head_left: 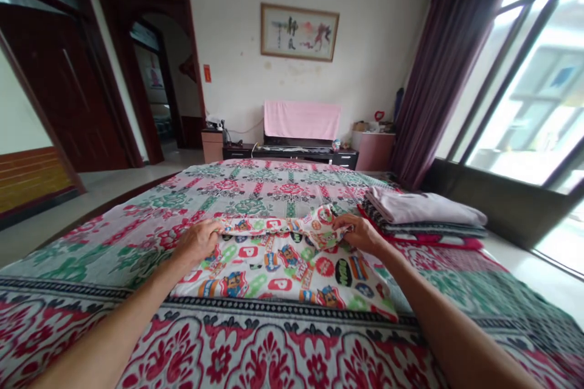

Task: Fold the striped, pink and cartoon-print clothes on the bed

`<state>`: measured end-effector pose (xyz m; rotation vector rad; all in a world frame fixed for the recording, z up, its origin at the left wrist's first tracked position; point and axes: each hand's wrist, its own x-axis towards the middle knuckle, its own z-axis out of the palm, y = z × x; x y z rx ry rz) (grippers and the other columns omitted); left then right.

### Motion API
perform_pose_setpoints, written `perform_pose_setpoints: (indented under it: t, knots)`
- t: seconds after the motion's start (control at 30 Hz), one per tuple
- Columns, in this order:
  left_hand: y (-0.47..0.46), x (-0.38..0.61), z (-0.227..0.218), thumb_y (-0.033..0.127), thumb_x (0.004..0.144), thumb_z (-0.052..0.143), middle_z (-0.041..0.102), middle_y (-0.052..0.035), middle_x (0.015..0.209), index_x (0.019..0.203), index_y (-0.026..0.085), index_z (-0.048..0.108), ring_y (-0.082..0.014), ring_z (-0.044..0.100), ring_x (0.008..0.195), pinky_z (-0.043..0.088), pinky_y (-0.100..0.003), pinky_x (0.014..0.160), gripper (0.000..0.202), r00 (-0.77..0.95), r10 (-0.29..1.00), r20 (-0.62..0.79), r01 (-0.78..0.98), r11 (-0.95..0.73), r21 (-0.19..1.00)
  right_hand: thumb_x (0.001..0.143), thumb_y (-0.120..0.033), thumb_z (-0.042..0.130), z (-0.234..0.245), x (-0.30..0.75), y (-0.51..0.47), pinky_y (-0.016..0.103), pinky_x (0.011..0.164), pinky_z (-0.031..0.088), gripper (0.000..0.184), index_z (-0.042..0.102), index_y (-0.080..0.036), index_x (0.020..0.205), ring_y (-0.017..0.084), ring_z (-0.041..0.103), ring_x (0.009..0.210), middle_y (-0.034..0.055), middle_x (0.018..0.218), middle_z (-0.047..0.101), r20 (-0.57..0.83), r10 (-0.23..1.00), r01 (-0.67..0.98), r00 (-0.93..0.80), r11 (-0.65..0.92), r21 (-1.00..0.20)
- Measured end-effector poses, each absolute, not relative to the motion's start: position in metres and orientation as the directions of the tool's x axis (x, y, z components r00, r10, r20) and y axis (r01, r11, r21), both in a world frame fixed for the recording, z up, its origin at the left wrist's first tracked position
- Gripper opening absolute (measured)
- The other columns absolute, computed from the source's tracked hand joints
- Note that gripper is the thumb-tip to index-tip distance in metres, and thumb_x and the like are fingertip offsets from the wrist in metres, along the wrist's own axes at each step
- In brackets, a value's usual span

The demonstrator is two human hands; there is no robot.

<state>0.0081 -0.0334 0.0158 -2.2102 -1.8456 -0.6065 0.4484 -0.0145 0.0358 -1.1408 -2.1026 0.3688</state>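
A white cloth garment with colourful cartoon-dog prints (283,267) lies spread on the patterned cover in front of me. Its far edge is lifted and partly folded toward me. My left hand (201,240) pinches the far left corner, fingers closed on the fabric. At the far right corner, my right hand (360,232) grips the cloth the same way, with some fabric bunched beside its fingers. The exact kind of garment cannot be made out.
A stack of folded clothes (424,216) sits to the right of my right hand. Beneath everything is a red, green and white floral cover (269,340). Farther off stand a low cabinet (344,160) and a pink cloth (302,119) draped over something. A window (533,85) is on the right.
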Motion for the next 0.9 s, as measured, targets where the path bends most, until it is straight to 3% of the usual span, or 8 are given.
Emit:
perform_pose_setpoints:
  t: [0.17, 0.3, 0.5, 0.7, 0.8, 0.9]
  knots:
    - [-0.035, 0.009, 0.018, 0.020, 0.079, 0.037, 0.067, -0.0015, 0.099, 0.092, 0.023, 0.067, -0.0166, 0.062, 0.083, 0.045, -0.025, 0.074, 0.033, 0.025, 0.847, 0.531, 0.979, -0.129, 0.160, 0.069, -0.020, 0.052, 0.047, 0.449, -0.023, 0.024, 0.063, 0.047, 0.022, 0.069, -0.014, 0.081, 0.015, 0.059, 0.068, 0.0026, 0.074, 0.067, 0.266, 0.910, 0.612, -0.319, 0.412, -0.675]
    - [-0.036, 0.008, 0.013, 0.019, 0.080, 0.036, 0.067, -0.0007, 0.098, 0.091, 0.024, 0.068, -0.0154, 0.062, 0.082, 0.045, -0.024, 0.076, 0.033, 0.060, 0.884, 0.464, 0.981, -0.138, 0.136, 0.068, -0.025, 0.059, 0.053, 0.453, -0.022, 0.022, 0.055, 0.045, 0.022, 0.072, -0.015, 0.084, 0.014, 0.058, 0.061, 0.0004, 0.066, 0.065, 0.056, 0.910, 0.625, -0.410, 0.325, -0.710]
    - [-0.033, 0.005, 0.007, 0.018, 0.079, 0.036, 0.067, -0.0019, 0.099, 0.091, 0.024, 0.068, -0.0160, 0.063, 0.081, 0.045, -0.024, 0.075, 0.035, 0.106, 0.886, 0.452, 0.982, -0.165, 0.093, 0.067, -0.025, 0.061, 0.065, 0.445, -0.025, 0.020, 0.050, 0.043, 0.021, 0.071, -0.015, 0.082, 0.012, 0.058, 0.056, -0.0002, 0.061, 0.065, -0.011, 0.918, 0.663, -0.397, 0.278, -0.695]
    - [-0.031, 0.004, 0.007, 0.019, 0.080, 0.037, 0.067, -0.0016, 0.100, 0.093, 0.024, 0.068, -0.0153, 0.062, 0.082, 0.045, -0.023, 0.074, 0.034, 0.072, 0.888, 0.454, 0.981, -0.146, 0.130, 0.066, -0.022, 0.060, 0.079, 0.439, -0.036, 0.020, 0.051, 0.044, 0.016, 0.071, -0.017, 0.076, 0.012, 0.059, 0.053, -0.0016, 0.056, 0.064, -0.204, 0.885, 0.710, -0.418, 0.178, -0.682]
    - [-0.032, 0.004, 0.007, 0.020, 0.080, 0.037, 0.067, -0.0016, 0.100, 0.094, 0.024, 0.068, -0.0152, 0.062, 0.083, 0.045, -0.023, 0.074, 0.034, 0.065, 0.889, 0.453, 0.982, -0.138, 0.128, 0.062, -0.025, 0.067, 0.090, 0.445, -0.041, 0.020, 0.055, 0.044, 0.021, 0.073, -0.020, 0.082, 0.012, 0.060, 0.059, -0.0013, 0.066, 0.068, -0.269, 0.835, 0.752, -0.480, 0.234, -0.616]
    - [-0.033, 0.006, 0.008, 0.019, 0.080, 0.036, 0.067, -0.0022, 0.101, 0.094, 0.023, 0.068, -0.0160, 0.062, 0.084, 0.045, -0.024, 0.075, 0.035, 0.081, 0.890, 0.448, 0.982, -0.149, 0.119, 0.062, -0.031, 0.070, 0.103, 0.444, -0.046, 0.020, 0.061, 0.043, 0.030, 0.071, -0.021, 0.091, 0.012, 0.059, 0.070, -0.0006, 0.081, 0.069, -0.175, 0.814, 0.737, -0.554, 0.381, -0.558]
